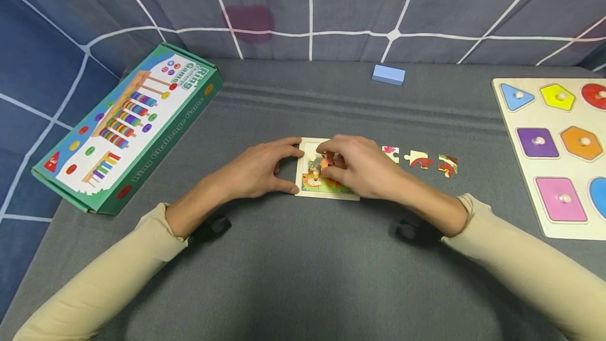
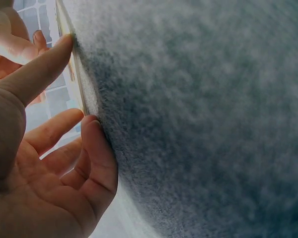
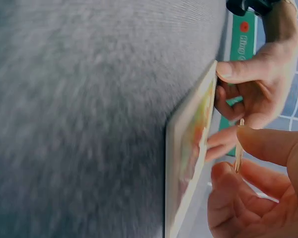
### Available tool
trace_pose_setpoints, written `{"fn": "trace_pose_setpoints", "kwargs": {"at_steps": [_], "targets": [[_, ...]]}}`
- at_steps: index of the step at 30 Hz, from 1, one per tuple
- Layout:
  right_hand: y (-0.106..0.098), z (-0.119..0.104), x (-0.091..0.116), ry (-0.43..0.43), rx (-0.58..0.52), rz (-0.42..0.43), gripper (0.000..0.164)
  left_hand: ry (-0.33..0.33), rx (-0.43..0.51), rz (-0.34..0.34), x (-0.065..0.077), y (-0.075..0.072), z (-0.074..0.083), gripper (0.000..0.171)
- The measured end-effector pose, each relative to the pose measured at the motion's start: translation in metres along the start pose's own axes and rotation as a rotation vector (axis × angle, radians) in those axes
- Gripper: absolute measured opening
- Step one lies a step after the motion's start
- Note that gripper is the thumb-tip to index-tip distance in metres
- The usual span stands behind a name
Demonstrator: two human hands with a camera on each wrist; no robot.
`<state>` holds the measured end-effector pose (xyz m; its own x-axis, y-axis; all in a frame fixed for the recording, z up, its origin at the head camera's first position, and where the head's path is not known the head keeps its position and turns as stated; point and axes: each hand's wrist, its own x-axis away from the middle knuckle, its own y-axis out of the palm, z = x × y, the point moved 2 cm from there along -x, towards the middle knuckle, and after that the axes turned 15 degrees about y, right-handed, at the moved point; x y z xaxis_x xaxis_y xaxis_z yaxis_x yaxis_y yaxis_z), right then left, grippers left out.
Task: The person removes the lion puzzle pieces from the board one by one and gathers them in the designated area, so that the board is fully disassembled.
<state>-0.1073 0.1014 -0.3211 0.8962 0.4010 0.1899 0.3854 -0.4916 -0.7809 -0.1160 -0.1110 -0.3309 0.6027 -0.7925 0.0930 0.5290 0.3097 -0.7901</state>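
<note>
A small wooden jigsaw tray (image 1: 326, 194) with a cartoon animal picture lies on the grey table. My left hand (image 1: 258, 168) steadies its left side, thumb at the near corner and fingertips spread along the edge. Over the tray, my right hand (image 1: 362, 164) pinches a thin puzzle piece (image 3: 239, 148) between thumb and fingers; the right wrist view has it edge-on, raised above the tray. Fitted pieces with an orange animal face (image 1: 312, 180) fill the tray's near part. My right hand covers much of its right side in the head view.
Right of the tray lie loose jigsaw pieces, one pink-patterned (image 1: 391, 152), one with red (image 1: 419, 159) and one dark-edged (image 1: 447, 164). A blue block (image 1: 388, 74) is at the back. A green game box (image 1: 137, 125) stands left, a shape-peg board (image 1: 525, 164) right.
</note>
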Motion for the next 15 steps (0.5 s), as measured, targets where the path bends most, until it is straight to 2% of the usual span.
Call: {"fn": "trace_pose_setpoints", "kwargs": {"at_steps": [6,15], "targets": [[-0.009,0.010,0.013,-0.024,0.026,-0.014,0.029,0.001,-0.004,0.000,0.000,0.001,0.001,0.066],[-0.024,0.030,0.034,-0.074,-0.006,0.032,0.030,0.013,-0.016,0.012,0.000,0.001,0.001,0.068]]}}
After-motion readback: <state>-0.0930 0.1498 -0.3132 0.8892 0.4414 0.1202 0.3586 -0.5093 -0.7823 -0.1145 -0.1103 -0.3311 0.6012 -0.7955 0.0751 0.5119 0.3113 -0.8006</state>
